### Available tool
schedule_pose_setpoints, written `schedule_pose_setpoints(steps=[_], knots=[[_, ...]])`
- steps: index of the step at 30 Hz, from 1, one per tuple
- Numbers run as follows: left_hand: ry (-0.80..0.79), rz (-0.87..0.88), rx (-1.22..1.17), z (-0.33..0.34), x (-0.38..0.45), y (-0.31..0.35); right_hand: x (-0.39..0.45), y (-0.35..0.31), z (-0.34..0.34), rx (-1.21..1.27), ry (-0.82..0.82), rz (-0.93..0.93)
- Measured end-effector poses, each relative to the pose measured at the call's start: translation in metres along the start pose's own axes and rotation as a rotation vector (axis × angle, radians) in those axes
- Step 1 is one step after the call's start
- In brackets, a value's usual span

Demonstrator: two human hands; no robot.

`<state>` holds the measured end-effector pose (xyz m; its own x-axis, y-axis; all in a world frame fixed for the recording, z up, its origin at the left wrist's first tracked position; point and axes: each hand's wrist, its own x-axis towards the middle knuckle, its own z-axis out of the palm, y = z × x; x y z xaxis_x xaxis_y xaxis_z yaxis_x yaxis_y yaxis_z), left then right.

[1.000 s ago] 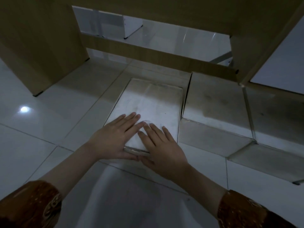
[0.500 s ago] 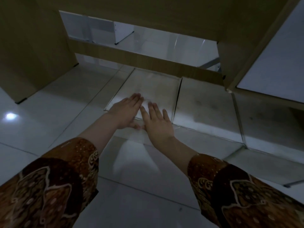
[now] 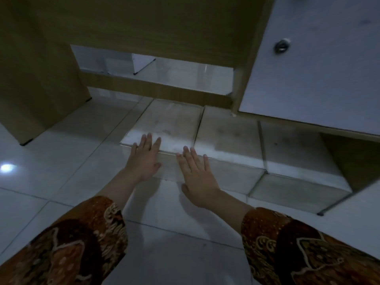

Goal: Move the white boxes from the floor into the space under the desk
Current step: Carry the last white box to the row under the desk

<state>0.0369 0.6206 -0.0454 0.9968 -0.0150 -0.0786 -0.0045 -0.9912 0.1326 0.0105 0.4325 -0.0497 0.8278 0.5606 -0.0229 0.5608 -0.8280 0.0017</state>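
Three flat white boxes lie side by side on the tiled floor under the wooden desk (image 3: 144, 23). The left box (image 3: 170, 122) reaches back to the desk's low wooden rail. My left hand (image 3: 144, 159) lies flat, fingers apart, against this box's near left corner, fingertips over its top edge. My right hand (image 3: 197, 171) presses flat against the near face, at the seam with the middle box (image 3: 228, 132). The right box (image 3: 292, 149) sits below the white cabinet door. Neither hand grips anything.
The desk's wooden side panel (image 3: 35, 83) stands at the left. A white cabinet door (image 3: 320, 64) with a metal lock hangs over the right boxes. White furniture (image 3: 141, 63) shows behind the rail. Bare tiles lie left of the boxes and around my arms.
The left box has slid further back under the desk, level with the others. My hands have moved apart from its top to its near face, and my view has pulled back.
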Motion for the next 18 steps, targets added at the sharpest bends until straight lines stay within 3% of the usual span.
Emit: schedule_pose_setpoints(steps=[3,7,11,15,18], knots=[[0.082,0.109,-0.069,-0.003,-0.032,0.036,-0.040,0.034,-0.015,0.017,0.046,-0.058],[0.006,0.238,-0.321,-0.021,-0.074,0.110,-0.113,0.085,-0.039,-0.009,0.041,-0.061],[-0.017,0.443,-0.270,-0.051,-0.092,0.185,-0.186,0.141,-0.064,0.046,0.094,0.033],[0.065,0.584,-0.177,-0.079,-0.099,0.269,-0.244,0.203,-0.095,0.082,0.095,0.145],[0.093,0.686,-0.158,-0.084,-0.102,0.328,-0.279,0.246,-0.108,0.119,-0.039,0.187]])
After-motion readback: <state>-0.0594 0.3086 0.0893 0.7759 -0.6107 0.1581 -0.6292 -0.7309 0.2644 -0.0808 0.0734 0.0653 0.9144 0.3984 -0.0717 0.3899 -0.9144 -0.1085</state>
